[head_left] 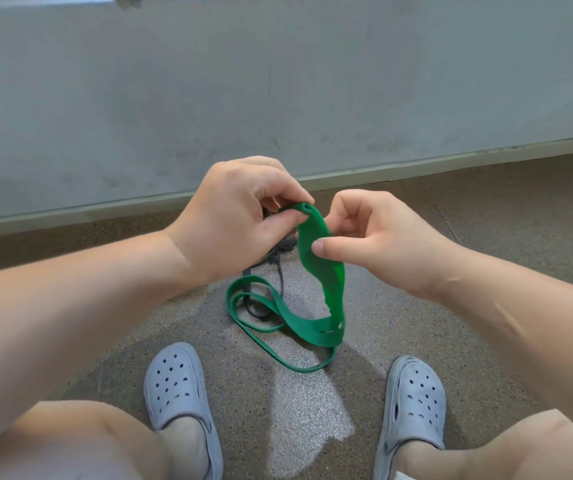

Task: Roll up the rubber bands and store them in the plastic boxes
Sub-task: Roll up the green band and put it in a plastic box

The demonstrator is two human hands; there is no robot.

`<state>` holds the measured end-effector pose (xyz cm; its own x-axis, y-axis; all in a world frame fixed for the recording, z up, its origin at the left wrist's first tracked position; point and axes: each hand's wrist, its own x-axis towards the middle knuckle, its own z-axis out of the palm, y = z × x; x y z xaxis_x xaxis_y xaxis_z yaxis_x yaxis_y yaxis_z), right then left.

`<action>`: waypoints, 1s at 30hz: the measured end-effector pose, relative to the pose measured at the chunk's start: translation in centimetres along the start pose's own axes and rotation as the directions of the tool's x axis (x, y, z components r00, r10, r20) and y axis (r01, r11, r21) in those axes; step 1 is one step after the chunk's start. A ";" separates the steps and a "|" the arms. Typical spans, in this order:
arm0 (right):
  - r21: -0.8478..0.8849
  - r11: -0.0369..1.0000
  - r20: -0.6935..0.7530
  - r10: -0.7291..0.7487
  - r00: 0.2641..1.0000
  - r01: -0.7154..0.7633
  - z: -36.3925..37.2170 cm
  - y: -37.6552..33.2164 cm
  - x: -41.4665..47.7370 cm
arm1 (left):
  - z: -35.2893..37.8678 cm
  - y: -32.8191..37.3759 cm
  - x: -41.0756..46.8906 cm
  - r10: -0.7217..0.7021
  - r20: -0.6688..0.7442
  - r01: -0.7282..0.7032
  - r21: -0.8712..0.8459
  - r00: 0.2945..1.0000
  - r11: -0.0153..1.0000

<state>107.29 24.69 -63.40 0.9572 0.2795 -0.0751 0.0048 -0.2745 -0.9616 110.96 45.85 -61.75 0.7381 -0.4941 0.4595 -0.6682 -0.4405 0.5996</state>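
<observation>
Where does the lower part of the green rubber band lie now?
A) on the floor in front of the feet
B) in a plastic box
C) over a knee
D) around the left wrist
A: the left hand and right hand pinch the green rubber band at its top, and its loops lie on the floor.

The left forearm (pixel 70 299) and right forearm (pixel 520 306) are bare. The left hand (pixel 233 216) and right hand (pixel 375 237) are bare too, the right thumbnail cut short. Both knees (pixel 63 441) are bare. Each foot wears a pale grey-blue foam clog: the left clog (pixel 174 382) has round holes across its top, the right clog (pixel 416 393) round holes plus oval side vents.
</observation>
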 end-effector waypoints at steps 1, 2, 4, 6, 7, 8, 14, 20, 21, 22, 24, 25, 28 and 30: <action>0.107 0.994 0.038 0.016 0.999 -0.020 0.0 -0.1 0.1 | -0.2 0.1 0.0 0.018 -0.020 -0.018 0.004 1.000 1.000; 0.199 0.979 0.077 0.025 0.997 -0.040 0.0 -0.3 0.1 | -0.3 0.3 0.1 0.035 -0.041 -0.035 0.006 0.999 0.999; 0.394 0.914 0.157 0.037 0.987 -0.097 -0.2 -1.0 0.1 | -0.6 0.6 0.2 0.069 -0.072 -0.069 0.009 0.995 0.998; 0.524 0.840 0.218 0.028 0.976 -0.142 -0.7 -1.6 0.2 | -0.9 0.9 0.4 0.097 -0.072 -0.097 -0.003 0.993 0.995; 0.542 0.827 0.239 0.014 0.971 -0.146 -0.9 -1.7 0.2 | -1.0 1.0 0.4 0.107 -0.059 -0.108 -0.016 0.993 0.994; 0.542 0.826 0.263 0.005 0.965 -0.152 -1.0 -1.7 0.3 | -1.1 1.1 0.5 0.116 -0.042 -0.117 -0.029 0.992 0.993; 0.488 0.853 0.305 0.036 0.952 -0.188 -0.7 -0.4 0.4 | -0.8 0.6 0.2 0.141 0.047 -0.141 -0.007 0.989 0.990; 0.385 0.906 0.322 0.045 0.946 -0.174 -0.8 0.0 0.4 | -0.1 0.1 -0.7 0.156 0.075 -0.159 0.046 0.985 0.986; 0.412 0.894 0.304 0.046 0.952 -0.175 -0.7 -0.1 0.3 | -0.2 0.2 -0.7 0.152 0.056 -0.154 0.044 0.987 0.987; 0.445 0.878 0.286 0.048 0.957 -0.176 -0.5 -0.3 0.2 | -0.2 0.2 -0.7 0.144 0.033 -0.146 0.043 0.989 0.988; 0.518 0.836 0.242 0.058 0.969 -0.179 0.2 -0.7 -0.1 | -0.4 0.3 -0.6 0.118 -0.027 -0.117 0.044 0.993 0.992; 0.559 0.809 0.219 0.069 0.973 -0.183 0.6 -0.9 -0.3 | -0.4 0.2 -0.6 0.106 -0.058 -0.103 0.042 0.993 0.994; 0.685 0.706 0.166 0.091 0.982 -0.181 1.8 -1.6 -0.6 | -0.2 0.2 -0.3 0.084 -0.139 -0.080 0.029 0.987 0.996; 0.721 0.670 0.135 0.114 0.984 -0.177 2.3 -1.9 -0.7 | 0.1 0.1 -0.3 0.058 -0.195 -0.052 0.034 0.979 0.998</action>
<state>105.91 27.16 -62.10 0.9035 0.3683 -0.2192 -0.3747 0.4305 -0.8211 110.68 45.85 -61.93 0.7023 -0.3627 0.6126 -0.7086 -0.4394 0.5522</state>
